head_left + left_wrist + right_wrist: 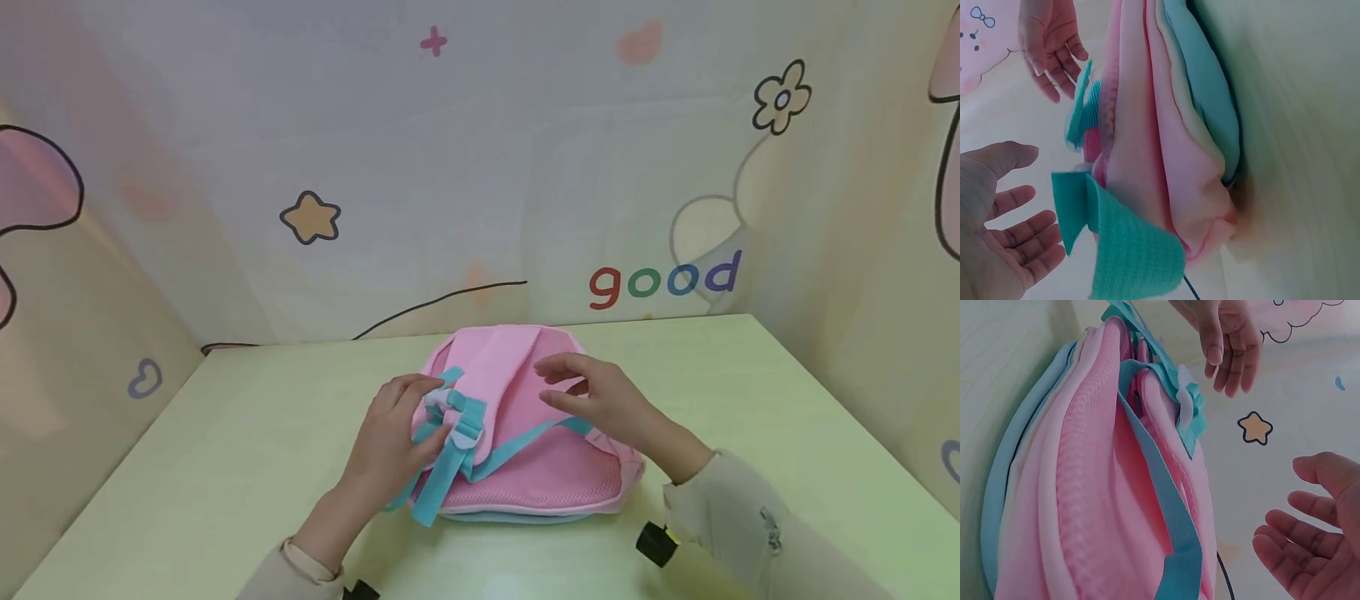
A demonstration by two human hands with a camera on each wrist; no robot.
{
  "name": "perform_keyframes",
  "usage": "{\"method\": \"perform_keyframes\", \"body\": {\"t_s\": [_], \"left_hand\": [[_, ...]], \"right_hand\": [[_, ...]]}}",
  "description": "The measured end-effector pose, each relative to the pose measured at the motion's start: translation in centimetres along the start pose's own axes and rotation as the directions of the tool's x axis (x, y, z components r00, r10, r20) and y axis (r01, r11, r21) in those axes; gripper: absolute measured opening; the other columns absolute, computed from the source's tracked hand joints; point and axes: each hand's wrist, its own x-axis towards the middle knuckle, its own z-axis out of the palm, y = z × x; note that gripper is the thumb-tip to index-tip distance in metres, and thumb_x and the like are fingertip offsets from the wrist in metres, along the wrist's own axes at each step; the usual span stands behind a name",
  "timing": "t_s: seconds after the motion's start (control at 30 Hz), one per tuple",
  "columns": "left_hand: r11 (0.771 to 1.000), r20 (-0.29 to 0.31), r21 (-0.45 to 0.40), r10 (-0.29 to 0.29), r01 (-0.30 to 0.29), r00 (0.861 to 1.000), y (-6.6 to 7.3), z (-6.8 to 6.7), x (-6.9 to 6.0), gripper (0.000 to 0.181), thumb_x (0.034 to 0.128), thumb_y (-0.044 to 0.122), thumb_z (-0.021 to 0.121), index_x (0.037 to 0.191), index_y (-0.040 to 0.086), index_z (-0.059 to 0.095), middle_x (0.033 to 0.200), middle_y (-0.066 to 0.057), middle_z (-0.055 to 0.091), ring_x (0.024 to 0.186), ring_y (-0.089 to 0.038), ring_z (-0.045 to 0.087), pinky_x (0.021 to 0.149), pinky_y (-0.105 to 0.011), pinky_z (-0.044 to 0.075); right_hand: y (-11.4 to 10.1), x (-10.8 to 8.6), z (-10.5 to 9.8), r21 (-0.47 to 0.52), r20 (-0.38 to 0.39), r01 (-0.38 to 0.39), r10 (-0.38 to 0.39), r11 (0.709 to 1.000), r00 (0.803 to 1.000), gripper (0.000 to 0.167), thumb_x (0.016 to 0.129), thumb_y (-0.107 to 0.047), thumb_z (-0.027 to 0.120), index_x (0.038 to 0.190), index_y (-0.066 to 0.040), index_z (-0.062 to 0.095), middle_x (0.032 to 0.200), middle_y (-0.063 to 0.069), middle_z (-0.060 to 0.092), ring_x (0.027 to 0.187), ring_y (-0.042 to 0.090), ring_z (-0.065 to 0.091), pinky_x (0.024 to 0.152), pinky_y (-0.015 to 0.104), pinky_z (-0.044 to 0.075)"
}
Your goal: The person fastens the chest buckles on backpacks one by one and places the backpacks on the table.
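A pink child's backpack (540, 483) lies on the table with its mesh back and shoulder straps facing up. Teal webbing (438, 483) and a white plastic buckle (467, 437) are bunched on its left side. My left hand (390, 437) hovers beside this webbing; in the left wrist view its fingers (1029, 240) are spread and hold nothing. Over the right part of the bag hovers my right hand (600, 398), its fingers loosely bent and apart from the fabric, as the right wrist view (1316, 531) also shows. A light blue layer (1207, 94) forms the bag's underside.
The pale green table (750, 400) extends around the bag to printed cloth walls (450, 167) at the back and sides. Black devices (657, 543) sit by both wrists. Light sleeves (765, 533) cover the forearms.
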Motion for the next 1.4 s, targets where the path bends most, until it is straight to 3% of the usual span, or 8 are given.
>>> {"method": "perform_keyframes", "body": {"t_s": [0.3,0.57,0.83,1.1,1.4], "left_hand": [[0.989,0.104,0.035,-0.149,0.146,0.983,-1.5,-0.3,0.0,0.052,0.0768,0.015,0.08,0.123,0.006,0.059,0.12,-0.013,0.06,0.115,-0.031,0.055,0.097,-0.046,0.05],[0.97,0.234,0.051,-0.243,0.238,0.941,-2.1,0.0,-0.2,0.057,0.0773,0.02,0.08,0.126,0.003,0.056,0.121,-0.012,0.06,0.112,-0.029,0.057,0.094,-0.044,0.053],[0.969,0.266,0.018,-0.242,0.246,0.933,-2.5,0.5,-0.4,0.053,0.0786,0.017,0.079,0.124,0.003,0.056,0.117,-0.012,0.061,0.109,-0.028,0.058,0.093,-0.042,0.052],[0.965,0.282,-0.011,-0.25,0.264,0.926,-2.4,0.6,-0.4,0.047,0.0788,0.015,0.079,0.119,0.003,0.056,0.112,-0.011,0.062,0.107,-0.026,0.057,0.093,-0.041,0.052],[0.963,0.286,-0.001,-0.257,0.268,0.923,-2.4,0.6,-0.3,0.047,0.0786,0.016,0.079,0.118,0.003,0.057,0.112,-0.01,0.062,0.106,-0.025,0.057,0.092,-0.04,0.052]], "right_hand": [[-2.6,3.4,3.4,0.017,0.039,0.015,-0.016,1.0,0.999,0.033,0.089,-0.017,0.067,0.12,-0.003,0.063,0.118,0.013,0.066,0.106,0.028,0.063,0.088,0.038,0.054],[-3.8,5.6,6.4,-0.064,0.081,0.0,0.005,0.998,0.997,0.033,0.089,-0.019,0.067,0.118,-0.005,0.064,0.117,0.008,0.067,0.105,0.024,0.061,0.087,0.035,0.054],[-4.3,6.7,8.4,-0.173,0.135,-0.043,0.067,0.984,0.989,0.034,0.085,-0.019,0.073,0.116,-0.007,0.066,0.109,0.006,0.069,0.099,0.022,0.062,0.09,0.034,0.053],[-4.5,7.0,8.9,-0.265,0.169,-0.027,0.074,0.964,0.983,0.031,0.083,-0.017,0.075,0.112,-0.006,0.067,0.097,0.005,0.069,0.09,0.018,0.062,0.085,0.031,0.053],[-4.7,6.9,9.0,-0.35,0.158,0.017,0.041,0.937,0.987,0.028,0.084,-0.019,0.075,0.108,-0.006,0.07,0.097,0.005,0.068,0.088,0.017,0.061,0.084,0.03,0.053]]}}
